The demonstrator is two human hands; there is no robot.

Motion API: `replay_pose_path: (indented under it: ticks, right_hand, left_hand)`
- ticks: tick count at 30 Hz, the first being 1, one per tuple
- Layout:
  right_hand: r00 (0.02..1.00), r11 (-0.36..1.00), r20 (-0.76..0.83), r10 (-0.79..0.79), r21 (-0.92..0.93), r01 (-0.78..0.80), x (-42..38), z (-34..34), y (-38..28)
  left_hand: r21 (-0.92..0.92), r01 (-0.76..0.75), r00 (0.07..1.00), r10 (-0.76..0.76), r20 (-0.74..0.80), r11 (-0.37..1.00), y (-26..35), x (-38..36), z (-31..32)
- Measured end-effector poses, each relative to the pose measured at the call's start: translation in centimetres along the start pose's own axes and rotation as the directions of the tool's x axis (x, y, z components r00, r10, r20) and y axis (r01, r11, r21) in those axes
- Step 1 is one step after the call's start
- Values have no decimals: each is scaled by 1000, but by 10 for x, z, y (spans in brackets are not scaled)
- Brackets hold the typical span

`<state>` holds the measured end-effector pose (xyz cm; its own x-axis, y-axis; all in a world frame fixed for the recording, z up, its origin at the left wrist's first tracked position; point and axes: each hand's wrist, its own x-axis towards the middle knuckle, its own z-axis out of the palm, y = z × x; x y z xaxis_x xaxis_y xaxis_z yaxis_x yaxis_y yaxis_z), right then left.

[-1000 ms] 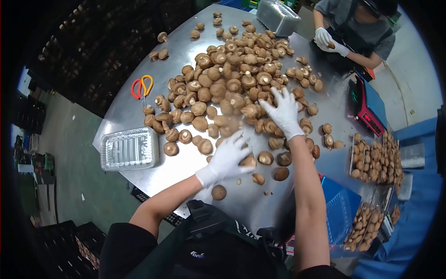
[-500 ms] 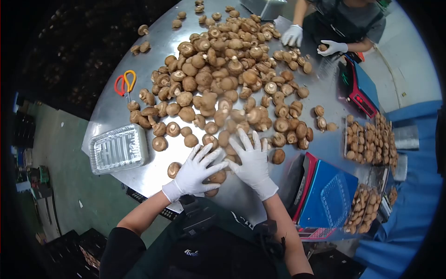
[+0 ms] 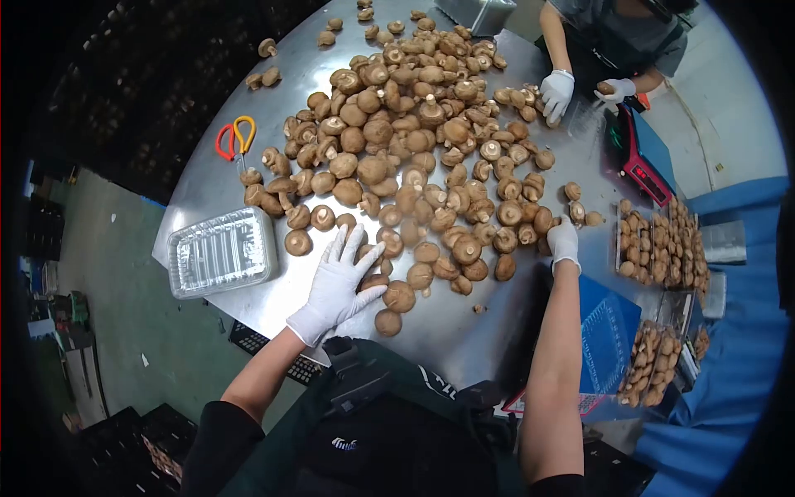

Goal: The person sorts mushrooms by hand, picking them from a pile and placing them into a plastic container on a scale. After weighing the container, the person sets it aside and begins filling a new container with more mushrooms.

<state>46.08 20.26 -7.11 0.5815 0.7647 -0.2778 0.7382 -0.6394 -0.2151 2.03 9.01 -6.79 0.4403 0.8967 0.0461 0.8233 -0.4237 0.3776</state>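
Note:
Both my hands wear white gloves. My left hand [image 3: 335,286] lies with fingers spread at the near edge of the mushroom pile [image 3: 414,141], touching brown mushrooms beside its fingertips and thumb. Farther right, my right hand [image 3: 564,242] reaches to the pile's right edge, its fingers bunched beside a mushroom; what they hold, if anything, is hidden. Loose mushrooms [image 3: 400,296] lie between the hands. An empty clear plastic tray [image 3: 222,253] rests left of my left hand.
Scissors [image 3: 237,139] with red and yellow handles lie at the left. Right of my arm is a blue-topped scale [image 3: 609,331], with packed mushroom trays [image 3: 654,248] beyond it. Across the metal table [image 3: 199,186], a co-worker [image 3: 617,41] handles mushrooms near another scale [image 3: 650,157].
My right hand has moved right from the near middle to the pile's right edge. My left hand stays near its place. Several near mushrooms have shifted, and the co-worker's hands have moved.

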Motion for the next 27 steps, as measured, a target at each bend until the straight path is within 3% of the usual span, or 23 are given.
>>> replay_pose_path:
  ticks: [2,6,8,10,11,13,14,15,16,18,19,20,21,23,25,27]
  right_hand:
    - [990,997,-124,-74,3,75,1,6,2]
    - [971,997,-238,-17,70,35,-60,-34,-31]
    - [845,935,-499,-192,169,311,-105,-44,-50]
    - [760,591,-380,-527,479,649,-138,-30,-62]
    - [814,617,-103,-572,600,510,-180,-36,-86]
    - [570,456,13,-821,616,642,-246,-28,-116]
    - [508,418,100,-855,713,563,-263,4,-112]
    - [341,333,165,-925,782,527,-276,20,-115]
    - [201,202,89,-976,720,664,-288,20,-120]
    - [278,322,200,-939,794,515,-277,33,-126]
    - [451,368,107,-886,753,545,-268,23,-142]
    - [520,463,-58,-852,378,801,-243,21,-153]
    - [482,443,-283,-829,195,875,-213,37,-153]
    - [599,627,-191,-778,-179,758,-171,49,-162]
    - [601,623,-164,-782,-206,755,-159,53,-164]
    - [615,621,-105,-781,-232,749,-151,57,-165]
  left_hand:
    - [41,-19,1000,20,-7,999,0,-5,0]
    - [-145,-23,997,11,-80,989,-4,-2,-13]
    - [-216,-11,979,-34,-202,976,-12,-7,-28]
    - [-298,95,939,-185,-291,950,-19,-16,-43]
    - [-372,133,904,-266,-335,919,-19,-20,-53]
    - [-464,87,877,-289,-385,882,-29,-24,-62]
    - [-465,98,871,-302,-387,880,-32,-25,-67]
    - [-440,119,879,-301,-371,890,-35,-23,-68]
    - [-439,117,877,-300,-376,891,-34,-21,-68]
    - [-419,96,887,-268,-375,903,-25,-14,-63]
    - [-380,54,888,-219,-405,923,-25,-10,-52]
    - [-333,49,922,-171,-348,942,-20,-7,-46]
    - [-246,17,951,-92,-295,969,-17,-5,-38]
    - [-160,-28,986,1,-167,987,-16,-7,-11]
    - [-124,-7,999,2,-42,992,-6,-11,-4]
    - [-85,-20,999,17,-42,996,-6,-16,-7]
